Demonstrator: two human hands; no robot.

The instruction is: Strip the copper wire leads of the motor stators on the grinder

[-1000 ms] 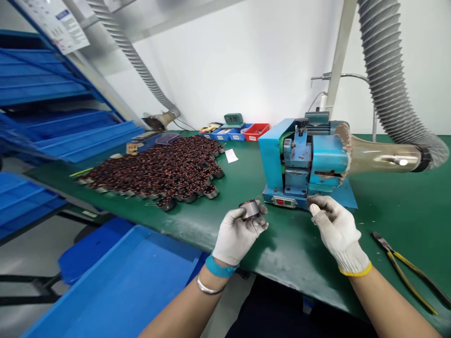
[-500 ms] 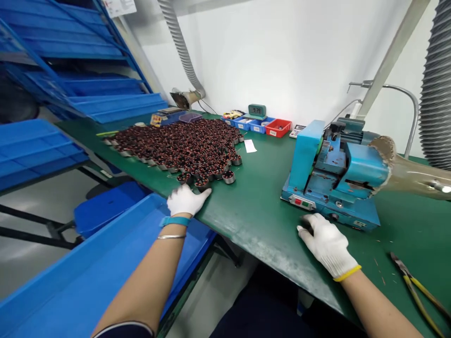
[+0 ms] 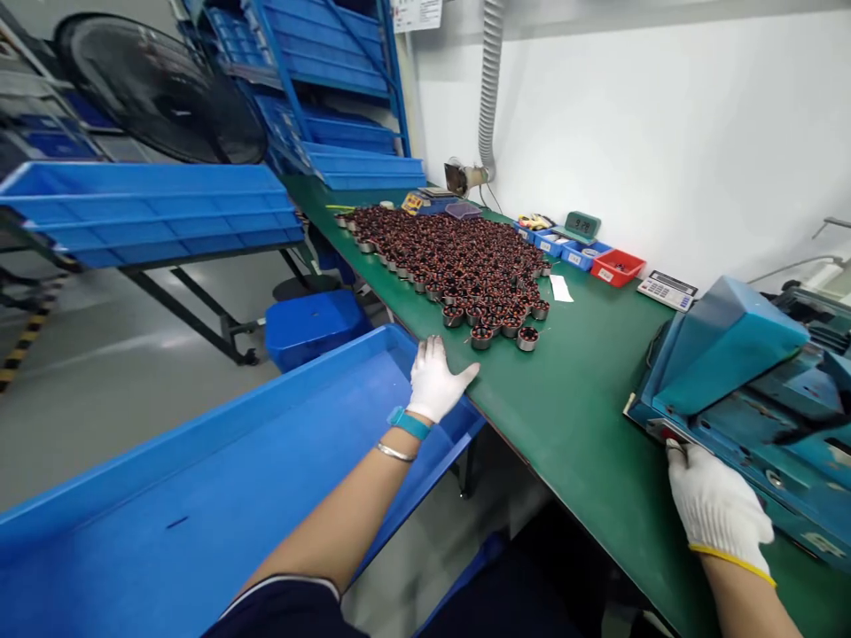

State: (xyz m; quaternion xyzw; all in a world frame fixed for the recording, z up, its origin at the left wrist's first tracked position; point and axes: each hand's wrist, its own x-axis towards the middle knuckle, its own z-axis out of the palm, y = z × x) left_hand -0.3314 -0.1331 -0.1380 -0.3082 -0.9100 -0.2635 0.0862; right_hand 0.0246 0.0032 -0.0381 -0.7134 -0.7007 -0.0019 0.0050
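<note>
My left hand [image 3: 435, 379], in a white glove, is open at the table's edge, above the end of a long blue tray [image 3: 219, 470]. Its fingers stretch forward and the thumb points sideways; it holds nothing. Just beyond it lies a large mass of copper-wound motor stators [image 3: 458, 257], the nearest stator [image 3: 481, 337] apart from the hand. At the right, my gloved right hand [image 3: 718, 501] reaches the front of a blue bench machine [image 3: 731, 354]. Its fingertips touch the red switch [image 3: 667, 434]; the other fingers are partly hidden, and no held object shows.
Small blue bins [image 3: 578, 255], a red bin [image 3: 618, 266], a clock [image 3: 582, 225] and a calculator [image 3: 668, 290] line the back of the green table [image 3: 551, 408]. Left are a blue stool [image 3: 312, 328], another blue tray [image 3: 152, 213] and a large fan [image 3: 166, 93].
The view has swung left. My left hand has come away from the front stators toward the tray. My right hand has moved from the tabletop onto the machine's switch. The pliers have left view.
</note>
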